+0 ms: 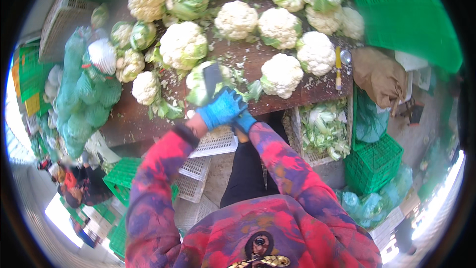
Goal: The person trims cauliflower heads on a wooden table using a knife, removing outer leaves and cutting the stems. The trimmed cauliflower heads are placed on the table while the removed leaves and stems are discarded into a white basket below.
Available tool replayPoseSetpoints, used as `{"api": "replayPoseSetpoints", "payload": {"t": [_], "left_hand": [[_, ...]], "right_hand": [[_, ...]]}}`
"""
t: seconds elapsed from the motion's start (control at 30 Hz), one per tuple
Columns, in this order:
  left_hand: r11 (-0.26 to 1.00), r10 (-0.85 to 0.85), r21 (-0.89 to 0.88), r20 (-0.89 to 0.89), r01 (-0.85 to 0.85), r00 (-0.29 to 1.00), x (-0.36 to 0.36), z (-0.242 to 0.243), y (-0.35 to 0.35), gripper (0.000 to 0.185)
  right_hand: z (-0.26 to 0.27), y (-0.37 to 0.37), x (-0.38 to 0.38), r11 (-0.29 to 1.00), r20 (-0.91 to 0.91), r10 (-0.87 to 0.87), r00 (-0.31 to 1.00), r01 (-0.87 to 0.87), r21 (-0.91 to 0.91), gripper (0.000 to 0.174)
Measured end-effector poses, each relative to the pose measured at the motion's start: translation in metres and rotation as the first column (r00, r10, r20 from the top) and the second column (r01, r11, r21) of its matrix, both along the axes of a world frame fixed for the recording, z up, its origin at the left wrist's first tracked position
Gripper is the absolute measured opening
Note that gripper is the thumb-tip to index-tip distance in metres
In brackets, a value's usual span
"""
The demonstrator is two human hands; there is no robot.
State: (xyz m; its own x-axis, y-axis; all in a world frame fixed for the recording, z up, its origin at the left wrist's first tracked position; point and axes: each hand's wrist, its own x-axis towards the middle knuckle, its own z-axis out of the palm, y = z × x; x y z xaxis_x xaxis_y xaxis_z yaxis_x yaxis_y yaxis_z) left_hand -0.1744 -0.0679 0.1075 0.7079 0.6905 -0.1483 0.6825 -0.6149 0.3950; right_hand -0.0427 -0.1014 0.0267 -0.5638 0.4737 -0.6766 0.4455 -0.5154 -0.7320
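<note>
My left hand (222, 108), in a blue glove, lies against and partly over my right hand (245, 120), also blue-gloved, at the table's near edge. A broad dark blade (213, 78) rises from beside the hands, in front of a leafy cauliflower (197, 83). Its handle is hidden, and which hand grips it cannot be told. The right hand's fingers are mostly covered. White cauliflower heads surround the spot: a large one (183, 45) beyond it, a small one (145, 88) to the left and another (282, 75) to the right.
Trimmings litter the brown table (238, 57). A yellow-handled tool (338, 67) lies at its right. Green net sacks (87, 96) stand at the left. A crate of leaves (324, 128) and a green crate (375, 163) are at lower right, white crates (193, 184) below. Other people (76, 188) are at far left.
</note>
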Motion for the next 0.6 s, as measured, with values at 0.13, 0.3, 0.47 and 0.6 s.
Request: {"api": "replayPoseSetpoints", "payload": {"t": [0.13,0.3,0.47,0.6], "left_hand": [[0.796,0.599,-0.056,0.218,-0.603,0.77,0.023,0.032,0.005,0.034],[0.526,0.838,-0.34,0.363,-0.779,0.408,0.079,0.034,0.051,0.021],[0.821,0.567,-0.392,0.468,-0.416,0.678,0.237,0.016,0.043,0.023],[0.975,0.162,-0.205,0.37,-0.089,0.915,0.311,0.047,0.003,0.014]], "right_hand": [[0.002,-0.002,-0.015,0.98,0.048,0.055,0.997,-0.045,-0.192,0.02],[0.052,-0.024,0.062,0.942,0.076,-0.109,0.991,0.128,-0.311,0.024],[0.065,-0.048,0.131,0.96,0.153,-0.061,0.986,0.1,-0.26,0.027],[0.065,-0.072,0.174,0.929,0.266,-0.103,0.959,0.188,-0.319,0.026]]}}
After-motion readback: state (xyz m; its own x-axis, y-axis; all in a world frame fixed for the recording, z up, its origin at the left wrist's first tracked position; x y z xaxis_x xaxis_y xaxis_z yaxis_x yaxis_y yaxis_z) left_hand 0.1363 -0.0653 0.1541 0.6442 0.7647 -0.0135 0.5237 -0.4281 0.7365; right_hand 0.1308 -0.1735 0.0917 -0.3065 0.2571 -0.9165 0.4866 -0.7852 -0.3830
